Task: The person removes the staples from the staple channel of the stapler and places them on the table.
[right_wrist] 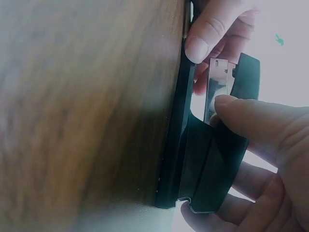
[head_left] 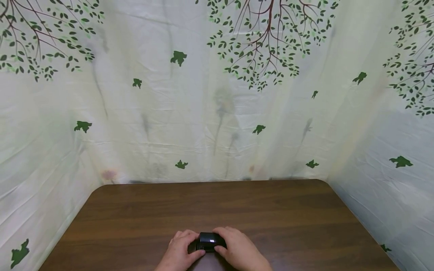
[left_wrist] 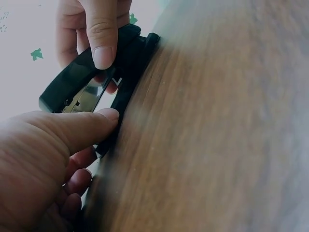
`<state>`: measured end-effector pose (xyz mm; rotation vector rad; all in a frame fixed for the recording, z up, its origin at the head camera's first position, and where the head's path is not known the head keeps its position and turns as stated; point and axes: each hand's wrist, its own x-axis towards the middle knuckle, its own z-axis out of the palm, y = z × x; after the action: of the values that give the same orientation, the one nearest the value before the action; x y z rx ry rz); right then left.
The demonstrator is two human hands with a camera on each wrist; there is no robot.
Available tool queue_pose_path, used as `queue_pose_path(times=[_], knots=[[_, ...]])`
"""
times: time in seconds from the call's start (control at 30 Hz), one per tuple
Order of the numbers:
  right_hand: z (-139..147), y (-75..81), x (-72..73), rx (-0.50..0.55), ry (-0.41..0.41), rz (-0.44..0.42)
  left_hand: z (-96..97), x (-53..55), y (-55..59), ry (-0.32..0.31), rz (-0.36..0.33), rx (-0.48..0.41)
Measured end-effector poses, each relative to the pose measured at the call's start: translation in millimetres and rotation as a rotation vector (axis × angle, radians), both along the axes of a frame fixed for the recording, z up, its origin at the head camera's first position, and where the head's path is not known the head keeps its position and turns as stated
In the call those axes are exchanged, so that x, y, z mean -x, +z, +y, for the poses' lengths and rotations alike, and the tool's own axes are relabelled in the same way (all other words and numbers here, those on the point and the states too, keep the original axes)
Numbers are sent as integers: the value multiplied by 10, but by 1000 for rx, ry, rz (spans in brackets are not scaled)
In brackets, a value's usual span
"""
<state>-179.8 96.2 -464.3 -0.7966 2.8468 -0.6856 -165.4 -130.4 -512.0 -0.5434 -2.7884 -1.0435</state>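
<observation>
Right wrist: stapler (right_wrist: 203, 157) with metal magazine (right_wrist: 218, 81)

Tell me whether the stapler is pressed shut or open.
Open. On the stapler, both wrist views show a bright gap between the metal strip and the black base.

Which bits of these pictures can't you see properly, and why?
Head view: both ends of the stapler, hidden by the left hand and right hand.
Right wrist view: any staples inside, hidden by the metal strip and casing.
Left wrist view: grain on the table, blurred.
Head view: tops of the printed branches, cut off by the upper edge.
</observation>
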Motion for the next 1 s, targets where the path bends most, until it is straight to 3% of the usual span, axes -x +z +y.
queue_pose_path(times=[0.67,1.0], knots=[[-15,0,-14,0,8,40,17,16,23,-2,-78,-10],[-10,-10,-5,-1,-1,16,14,27,26,-14,-114,-7]])
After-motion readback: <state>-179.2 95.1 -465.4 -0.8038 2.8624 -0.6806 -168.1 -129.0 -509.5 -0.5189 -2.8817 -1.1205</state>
